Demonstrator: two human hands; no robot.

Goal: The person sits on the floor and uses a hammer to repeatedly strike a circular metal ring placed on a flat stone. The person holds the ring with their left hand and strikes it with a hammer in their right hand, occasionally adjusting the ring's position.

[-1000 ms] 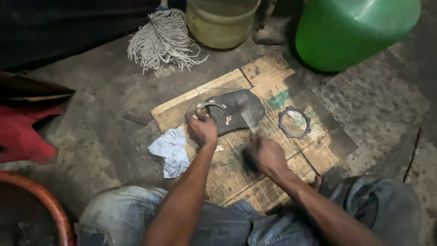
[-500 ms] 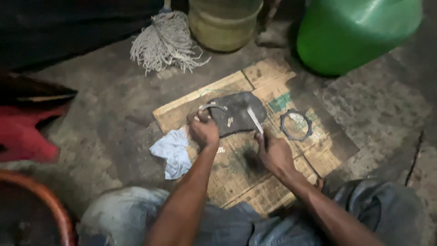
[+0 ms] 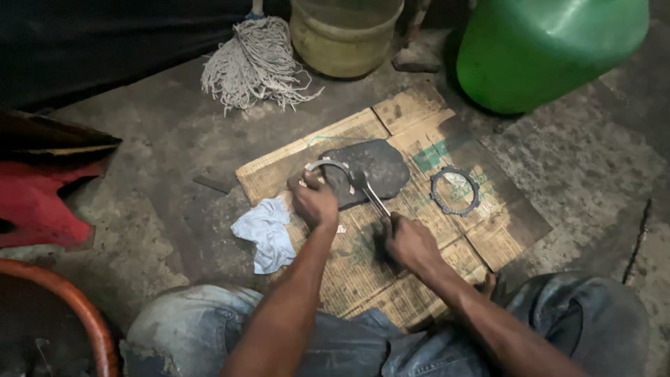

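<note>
two hands are at work over a flattened cardboard sheet [image 3: 419, 209] on the concrete floor. my left hand [image 3: 315, 202] is closed on the rim of a thin metal ring [image 3: 328, 167], pinning it against a dark rubber pad [image 3: 377, 167] that lies on the cardboard. my right hand [image 3: 408, 241] is curled tight round the handle of a slim metal tool [image 3: 373, 199], whose tip reaches toward the ring's edge. judged step: working along the ring's surface with the tool while it is held down. the next stroke calls for a firm left grip and a low tool angle. a toothed dark ring [image 3: 455, 190] lies apart to the right; a pale rag [image 3: 265, 234] sits just left of my wrist.
</note>
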